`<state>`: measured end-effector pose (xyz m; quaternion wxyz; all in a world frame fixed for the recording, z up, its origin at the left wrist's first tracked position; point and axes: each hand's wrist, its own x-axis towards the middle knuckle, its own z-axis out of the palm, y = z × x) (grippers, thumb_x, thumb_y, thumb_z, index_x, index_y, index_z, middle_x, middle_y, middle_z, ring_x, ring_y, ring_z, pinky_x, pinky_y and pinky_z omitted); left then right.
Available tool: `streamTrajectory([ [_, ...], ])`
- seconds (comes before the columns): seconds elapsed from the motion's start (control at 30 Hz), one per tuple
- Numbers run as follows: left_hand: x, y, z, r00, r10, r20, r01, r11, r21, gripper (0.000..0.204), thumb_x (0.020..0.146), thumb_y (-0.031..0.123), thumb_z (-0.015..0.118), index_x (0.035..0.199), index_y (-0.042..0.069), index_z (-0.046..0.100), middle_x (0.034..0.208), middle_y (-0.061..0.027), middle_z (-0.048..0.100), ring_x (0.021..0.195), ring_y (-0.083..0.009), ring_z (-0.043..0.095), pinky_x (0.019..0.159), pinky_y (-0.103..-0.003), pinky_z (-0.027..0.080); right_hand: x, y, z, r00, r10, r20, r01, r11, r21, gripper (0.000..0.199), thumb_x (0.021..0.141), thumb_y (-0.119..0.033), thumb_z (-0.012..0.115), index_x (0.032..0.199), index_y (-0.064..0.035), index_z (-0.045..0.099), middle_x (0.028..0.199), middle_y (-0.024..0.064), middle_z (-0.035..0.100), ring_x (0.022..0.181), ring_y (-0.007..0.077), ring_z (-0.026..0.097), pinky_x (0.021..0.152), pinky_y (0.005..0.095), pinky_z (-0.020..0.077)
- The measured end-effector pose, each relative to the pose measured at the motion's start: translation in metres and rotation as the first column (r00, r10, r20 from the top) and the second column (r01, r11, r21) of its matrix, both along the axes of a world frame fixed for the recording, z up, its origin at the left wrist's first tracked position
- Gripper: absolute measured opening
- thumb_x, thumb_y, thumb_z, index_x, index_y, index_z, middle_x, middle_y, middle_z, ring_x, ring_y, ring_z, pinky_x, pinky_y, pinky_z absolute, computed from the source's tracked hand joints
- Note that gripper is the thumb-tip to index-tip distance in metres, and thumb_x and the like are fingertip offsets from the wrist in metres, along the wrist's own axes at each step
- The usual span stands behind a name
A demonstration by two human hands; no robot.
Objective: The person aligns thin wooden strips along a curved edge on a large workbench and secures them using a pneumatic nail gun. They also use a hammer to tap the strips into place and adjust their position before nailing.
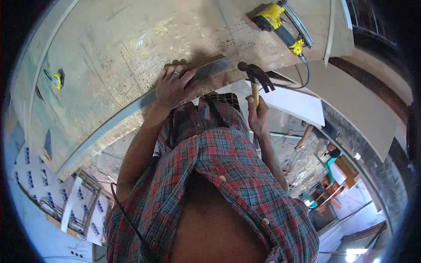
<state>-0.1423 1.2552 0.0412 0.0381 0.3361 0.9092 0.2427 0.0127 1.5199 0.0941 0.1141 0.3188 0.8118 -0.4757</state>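
Observation:
My left hand [172,87], with a ring on one finger, is wrapped over a long grey strip [214,68] at the near edge of the plywood worktop [131,48]. The strip's right end juts out past my fingers, and its other part runs off toward the lower left. In my right hand [259,116] is a claw hammer [255,92], closed round its light wooden handle. The dark hammer head points up, just right of the strip's end and apart from it.
A yellow and black nail gun [285,33] with an air hose [307,74] lies at the far right of the worktop. A yellow tape measure [57,80] lies at left. White board [298,103] lies to the right. Another person's arm [305,135] shows at lower right.

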Motion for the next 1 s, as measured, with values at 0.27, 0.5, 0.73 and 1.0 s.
streamTrajectory([
  [0.27,0.004,0.003,-0.009,1.000,0.021,-0.005,-0.021,1.000,-0.002,0.037,0.083,0.036,0.074,0.112,0.014,0.071,0.109,-0.0085,0.063,0.107,-0.0318,0.057,0.094,-0.046,0.044,0.003,-0.051,0.005,0.998,0.069,0.003,-0.069,0.981,0.181,0.026,0.101,-0.027,0.057,0.109,-0.0021,0.061,0.075,0.0276,0.065,0.073,0.0448,0.069,0.062,0.0490,0.0507],
  [0.5,0.004,-0.001,-0.004,0.999,0.004,-0.050,-0.006,0.999,-0.033,0.037,0.083,0.044,0.071,0.110,0.018,0.071,0.108,-0.0083,0.063,0.106,-0.0333,0.056,0.094,-0.049,0.043,-0.002,-0.067,0.011,0.997,0.067,-0.043,-0.057,0.976,0.209,0.025,0.101,-0.027,0.058,0.102,-0.0023,0.059,0.073,0.0280,0.064,0.069,0.0458,0.068,0.056,0.0493,0.0494],
  [0.73,0.001,-0.002,-0.009,0.999,-0.030,-0.037,0.032,0.998,0.062,0.040,0.084,0.046,0.070,0.108,0.015,0.067,0.111,-0.0091,0.062,0.108,-0.0351,0.055,0.097,-0.051,0.041,-0.018,-0.066,0.023,0.993,0.118,0.022,-0.120,0.958,0.261,0.028,0.101,-0.027,0.058,0.095,0.0004,0.059,0.071,0.0287,0.064,0.072,0.0473,0.068,0.057,0.0523,0.0491],
  [1.0,-0.008,-0.001,0.000,0.999,-0.034,0.021,0.033,0.996,0.078,0.046,0.085,0.048,0.070,0.114,0.012,0.065,0.115,-0.0117,0.062,0.107,-0.0361,0.056,0.095,-0.050,0.042,-0.019,-0.053,0.026,1.000,0.012,0.014,-0.014,0.985,0.171,0.034,0.101,-0.030,0.057,0.095,0.0032,0.061,0.078,0.0288,0.066,0.078,0.0463,0.069,0.064,0.0514,0.0498],
])
